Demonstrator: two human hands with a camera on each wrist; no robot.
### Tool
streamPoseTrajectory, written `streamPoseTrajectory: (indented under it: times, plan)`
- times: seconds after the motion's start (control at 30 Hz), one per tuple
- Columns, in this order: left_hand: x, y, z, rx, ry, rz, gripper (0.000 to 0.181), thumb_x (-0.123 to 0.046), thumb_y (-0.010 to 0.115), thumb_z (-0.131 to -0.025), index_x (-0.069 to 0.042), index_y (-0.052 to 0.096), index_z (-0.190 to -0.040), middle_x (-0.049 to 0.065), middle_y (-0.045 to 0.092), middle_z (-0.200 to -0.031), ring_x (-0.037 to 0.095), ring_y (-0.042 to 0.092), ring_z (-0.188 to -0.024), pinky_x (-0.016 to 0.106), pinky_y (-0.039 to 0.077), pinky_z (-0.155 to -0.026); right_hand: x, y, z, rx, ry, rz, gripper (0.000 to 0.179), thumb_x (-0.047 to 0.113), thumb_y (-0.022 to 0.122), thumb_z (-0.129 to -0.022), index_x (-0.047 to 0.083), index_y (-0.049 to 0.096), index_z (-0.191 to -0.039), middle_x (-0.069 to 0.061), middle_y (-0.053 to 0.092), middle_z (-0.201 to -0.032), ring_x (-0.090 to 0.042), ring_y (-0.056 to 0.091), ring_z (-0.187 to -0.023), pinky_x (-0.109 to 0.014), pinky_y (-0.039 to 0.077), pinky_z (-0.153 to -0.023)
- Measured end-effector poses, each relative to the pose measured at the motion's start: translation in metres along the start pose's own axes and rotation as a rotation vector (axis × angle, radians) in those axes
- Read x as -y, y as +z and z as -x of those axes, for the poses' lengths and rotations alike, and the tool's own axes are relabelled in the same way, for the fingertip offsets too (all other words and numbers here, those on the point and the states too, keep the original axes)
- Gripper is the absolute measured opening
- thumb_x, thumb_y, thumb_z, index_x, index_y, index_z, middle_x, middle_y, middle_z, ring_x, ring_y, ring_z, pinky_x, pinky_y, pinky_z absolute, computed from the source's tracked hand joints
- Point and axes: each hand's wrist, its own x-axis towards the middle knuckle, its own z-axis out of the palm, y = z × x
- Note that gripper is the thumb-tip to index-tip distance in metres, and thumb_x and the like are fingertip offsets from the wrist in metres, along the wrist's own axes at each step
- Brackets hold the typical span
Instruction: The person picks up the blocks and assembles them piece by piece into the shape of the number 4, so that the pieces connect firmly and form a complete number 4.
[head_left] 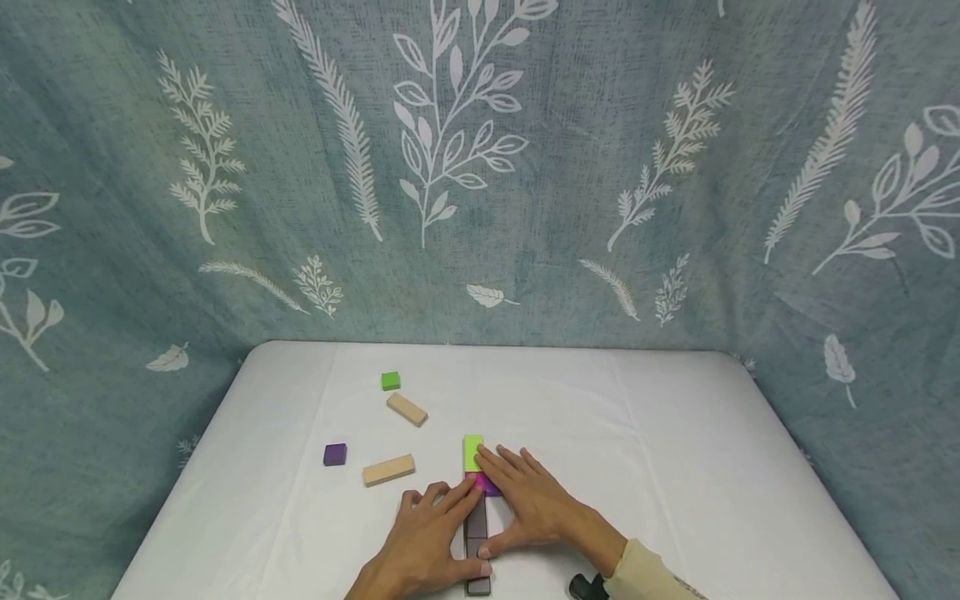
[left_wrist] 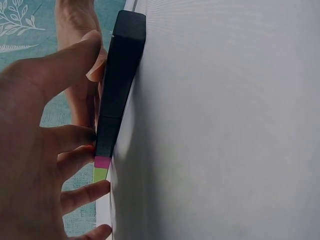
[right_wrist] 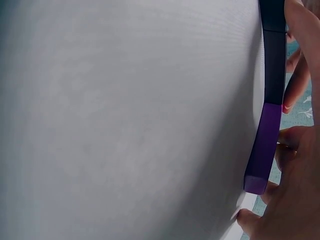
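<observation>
Dark grey blocks (head_left: 477, 518) lie end to end in a line running away from me on the white table. At their far end sits a purple block (right_wrist: 262, 147), placed crosswise and partly under fingers in the head view. Beyond it, a lime green block (head_left: 472, 450) carries on the line. My left hand (head_left: 429, 542) spreads along the left side, index fingertip at the purple block and thumb at the nearest grey block. My right hand (head_left: 542, 504) touches from the right, fingers over the purple and lime green blocks, thumb against the grey ones.
Left of the line lie two plain wooden blocks (head_left: 388, 470), a dark purple block (head_left: 335, 454) and, farther back, a green block (head_left: 390, 381). A black object (head_left: 587, 587) shows beside the right sleeve. A patterned teal cloth (head_left: 562, 208) hangs behind the table.
</observation>
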Motion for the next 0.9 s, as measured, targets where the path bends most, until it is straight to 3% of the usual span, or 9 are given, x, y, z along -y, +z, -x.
streamPoseTrajectory:
  times: [0.27, 0.5, 0.7, 0.9]
  plan:
    - [0.003, -0.002, 0.003, -0.044, 0.025, 0.041, 0.098, -0.079, 0.055, -0.084, -0.018, 0.038, -0.158, 0.001, 0.033, -0.163, 0.026, 0.048, -0.132, 0.051, 0.038, -0.093, -0.002, 0.001, 0.001, -0.011, -0.023, 0.008, 0.126, 0.088, 0.062, -0.070, 0.011, 0.022, -0.162, -0.005, 0.017, -0.168, -0.036, 0.020, -0.152, -0.059, 0.015, -0.119]
    - [0.013, -0.008, 0.005, -0.098, 0.000, 0.164, 0.084, -0.069, 0.057, -0.091, -0.014, 0.045, -0.154, 0.002, 0.042, -0.158, 0.023, 0.047, -0.138, 0.053, 0.041, -0.102, 0.001, -0.001, -0.001, 0.000, 0.007, 0.003, 0.128, 0.090, 0.060, -0.068, 0.013, 0.021, -0.162, -0.002, 0.015, -0.169, -0.033, 0.017, -0.153, -0.057, 0.012, -0.120]
    - [0.027, -0.020, 0.008, -0.256, -0.042, 0.199, 0.063, -0.047, 0.072, -0.092, -0.013, 0.057, -0.143, 0.004, 0.060, -0.139, 0.029, 0.055, -0.129, 0.055, 0.043, -0.103, 0.003, -0.003, -0.001, 0.017, 0.041, -0.001, 0.131, 0.091, 0.063, -0.065, 0.015, 0.021, -0.163, 0.001, 0.015, -0.169, -0.031, 0.016, -0.153, -0.054, 0.010, -0.121]
    - [0.047, -0.029, 0.013, -0.375, -0.077, 0.168, 0.062, -0.038, 0.082, -0.084, -0.013, 0.062, -0.137, 0.002, 0.064, -0.131, 0.025, 0.058, -0.123, 0.047, 0.046, -0.097, 0.003, -0.004, -0.001, 0.036, 0.042, -0.011, 0.131, 0.090, 0.064, -0.065, 0.015, 0.020, -0.163, 0.000, 0.015, -0.169, -0.031, 0.016, -0.153, -0.055, 0.010, -0.121]
